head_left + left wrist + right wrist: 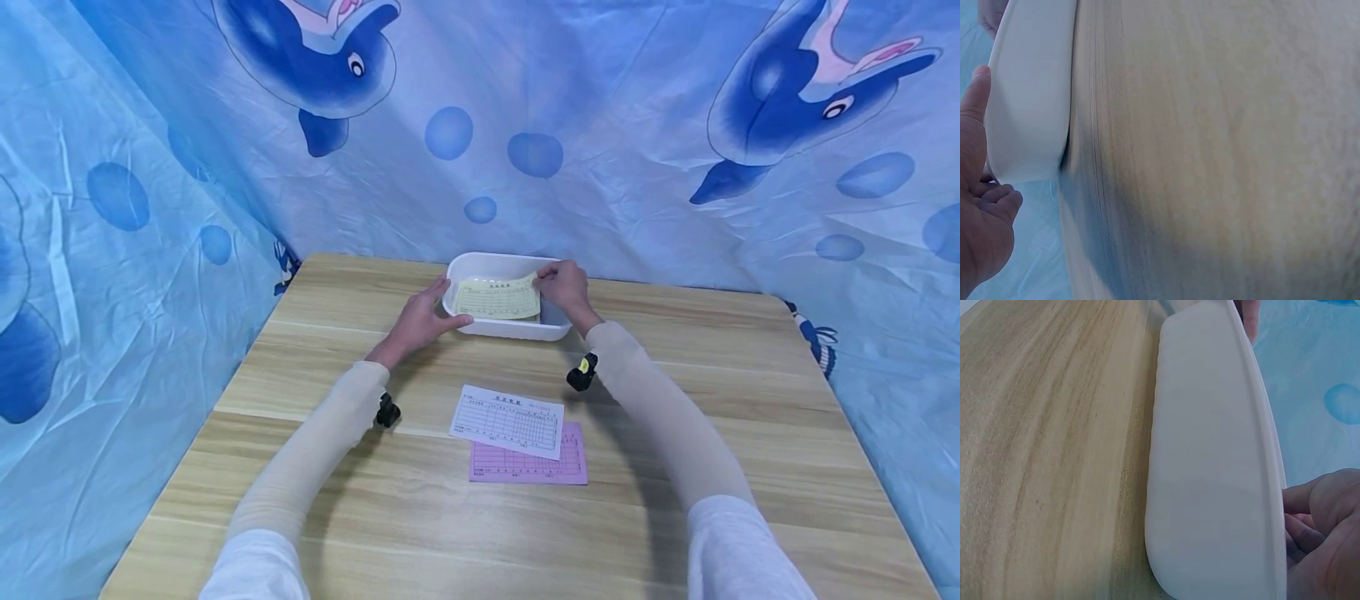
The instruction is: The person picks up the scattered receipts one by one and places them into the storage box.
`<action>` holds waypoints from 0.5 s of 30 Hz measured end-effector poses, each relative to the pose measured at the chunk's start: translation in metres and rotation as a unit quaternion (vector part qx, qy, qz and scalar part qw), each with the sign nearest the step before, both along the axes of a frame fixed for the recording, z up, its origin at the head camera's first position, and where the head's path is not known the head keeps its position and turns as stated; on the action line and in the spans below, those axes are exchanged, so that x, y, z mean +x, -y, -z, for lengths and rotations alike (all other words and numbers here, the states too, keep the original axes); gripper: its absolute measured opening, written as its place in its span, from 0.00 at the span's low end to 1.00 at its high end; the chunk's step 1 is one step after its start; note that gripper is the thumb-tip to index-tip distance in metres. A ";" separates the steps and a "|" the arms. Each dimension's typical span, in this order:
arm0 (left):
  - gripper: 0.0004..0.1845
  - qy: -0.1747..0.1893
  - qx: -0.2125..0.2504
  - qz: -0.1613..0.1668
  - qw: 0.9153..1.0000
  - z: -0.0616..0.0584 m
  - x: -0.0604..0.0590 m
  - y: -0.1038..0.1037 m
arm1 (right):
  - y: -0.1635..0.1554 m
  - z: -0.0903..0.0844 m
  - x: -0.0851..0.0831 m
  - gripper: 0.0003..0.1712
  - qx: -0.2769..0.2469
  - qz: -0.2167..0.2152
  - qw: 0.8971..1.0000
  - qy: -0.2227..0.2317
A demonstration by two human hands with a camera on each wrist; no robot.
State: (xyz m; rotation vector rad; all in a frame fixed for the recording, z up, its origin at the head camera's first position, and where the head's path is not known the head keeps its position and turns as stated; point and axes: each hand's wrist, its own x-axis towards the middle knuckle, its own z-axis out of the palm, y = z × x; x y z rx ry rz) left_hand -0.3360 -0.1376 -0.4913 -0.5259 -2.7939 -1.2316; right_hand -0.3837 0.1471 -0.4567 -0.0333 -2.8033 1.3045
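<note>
A white plastic basin (517,330) stands near the table's far edge. Inside it is a pale yellow printed form (498,297), a slip with a ruled grid. My right hand (564,287) reaches over the basin's right end and pinches the form's upper right corner. In the right wrist view the basin wall partly hides the fingers of that hand (1329,528). At the basin's left end my left hand (422,320) holds the corner, thumb along the front rim and fingers at the side. The left wrist view shows that thumb (975,100) against the wall.
Nearer the front of the wooden table (390,517), a white printed form (508,421) lies askew, partly covering a pink one (528,463). Behind the table hangs a blue curtain (600,217) with cartoon dolphins. Black wrist cameras are strapped to both forearms.
</note>
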 end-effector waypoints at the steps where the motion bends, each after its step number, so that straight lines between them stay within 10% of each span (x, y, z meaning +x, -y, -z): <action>1: 0.56 0.000 0.000 0.000 1.000 0.000 0.000 0.000 | -0.001 -0.001 0.001 0.10 -0.004 -0.002 1.000 0.001; 15: 0.57 0.009 0.002 0.000 1.000 -0.002 0.000 -0.001 | -0.020 -0.020 0.018 0.17 -0.064 -0.059 0.996 -0.027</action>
